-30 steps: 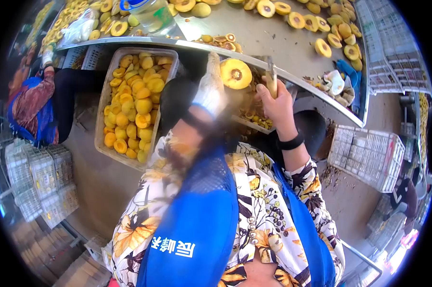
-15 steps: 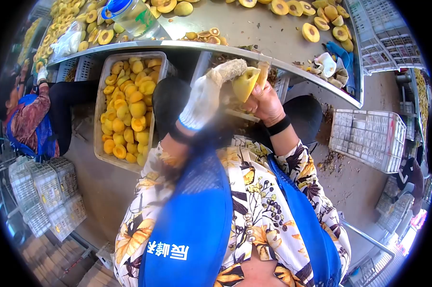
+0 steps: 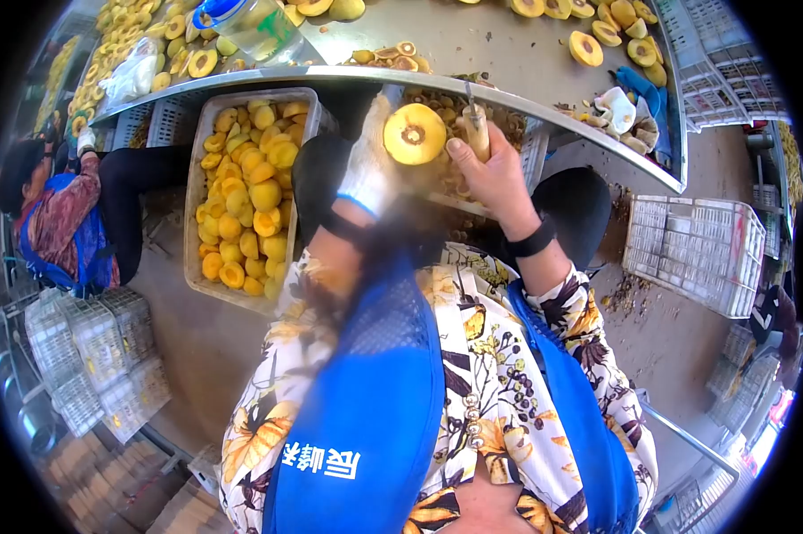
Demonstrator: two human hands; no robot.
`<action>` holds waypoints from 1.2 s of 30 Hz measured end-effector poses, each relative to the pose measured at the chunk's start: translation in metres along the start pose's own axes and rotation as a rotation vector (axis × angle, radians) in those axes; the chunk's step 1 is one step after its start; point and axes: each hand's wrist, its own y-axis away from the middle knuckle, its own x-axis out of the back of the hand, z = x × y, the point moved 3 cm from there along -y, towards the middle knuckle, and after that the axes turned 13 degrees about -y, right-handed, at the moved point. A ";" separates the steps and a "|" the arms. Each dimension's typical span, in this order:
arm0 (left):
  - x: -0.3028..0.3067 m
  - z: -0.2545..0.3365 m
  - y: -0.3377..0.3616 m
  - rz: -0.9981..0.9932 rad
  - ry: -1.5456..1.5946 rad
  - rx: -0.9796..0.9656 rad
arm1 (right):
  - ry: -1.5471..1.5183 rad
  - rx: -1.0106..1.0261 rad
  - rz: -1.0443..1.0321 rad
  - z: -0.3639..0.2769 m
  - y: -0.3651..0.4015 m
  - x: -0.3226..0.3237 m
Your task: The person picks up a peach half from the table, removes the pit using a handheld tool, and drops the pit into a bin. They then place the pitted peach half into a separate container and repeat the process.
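My left hand (image 3: 368, 160), in a white knitted glove, is closed on a halved yellow peach (image 3: 410, 142). Its round cut face is turned toward me, with a brown ring at the centre. My bare right hand (image 3: 499, 173) is wrapped around the pale handle of a pitting knife (image 3: 477, 133), whose thin dark metal part points away from me. The handle is just right of the peach, with a small gap between them. Below both hands is a crate of brownish pits and scraps (image 3: 450, 182).
A tub of yellow peach halves (image 3: 190, 258) stands left of my legs. Ahead runs a metal table (image 3: 472, 40) with fruit, a water bottle (image 3: 254, 31) and cloths (image 3: 619, 111). A white crate (image 3: 695, 254) is on the right; a co-worker (image 3: 63, 214) sits at left.
The peach half has turned from edge-on to show its cut face, and moved left. My right hand with the knife has come away from it. The view has shifted slightly.
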 end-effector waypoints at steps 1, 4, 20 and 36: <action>0.009 -0.001 -0.006 -0.062 -0.128 0.045 | -0.032 0.051 -0.051 -0.009 -0.002 0.003; 0.027 -0.004 -0.010 -0.215 -0.409 0.085 | -0.018 0.061 -0.297 -0.025 -0.003 -0.002; 0.034 0.004 -0.012 0.215 -0.006 -0.232 | 0.206 -0.171 -0.064 -0.012 0.021 -0.032; 0.018 -0.006 -0.013 0.196 -0.217 -0.334 | 0.260 -0.069 -0.226 -0.026 0.038 -0.033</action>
